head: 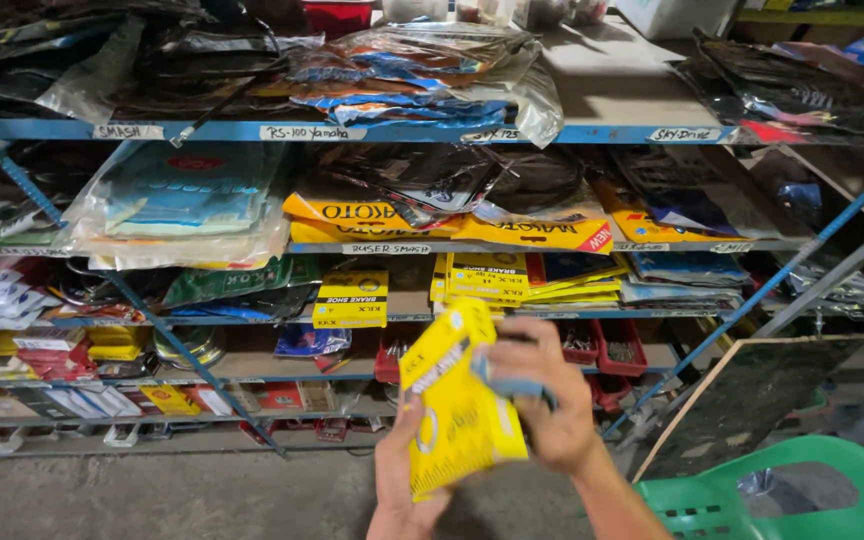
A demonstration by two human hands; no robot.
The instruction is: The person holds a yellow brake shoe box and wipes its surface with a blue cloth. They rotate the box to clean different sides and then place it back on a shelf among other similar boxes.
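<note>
The right hand [542,400] is curled shut around a small blue-grey object [512,385], pressing it against the upper right of a yellow packet [462,410]; motion blur hides what the object is. The left hand [402,480] comes up from below, fingers closed on the packet's lower edge, so the packet stands nearly upright, tilted slightly left, in front of the chest and low in the scene's middle. Judging by this, the packet is already off its shelf and in hand, while whatever is being done to its face looks only under way; it has not been put down anywhere. Both forearms rise from the near edge, the right one angled in from the lower right. Just right of them sits a green plastic chair [802,490], with a dark board [742,400] leaning beyond it. Farther off, a blue metal shelving rack [592,133] spans the scene, stacked with bagged parts and more yellow packets [352,298], above a concrete floor [152,495].
</note>
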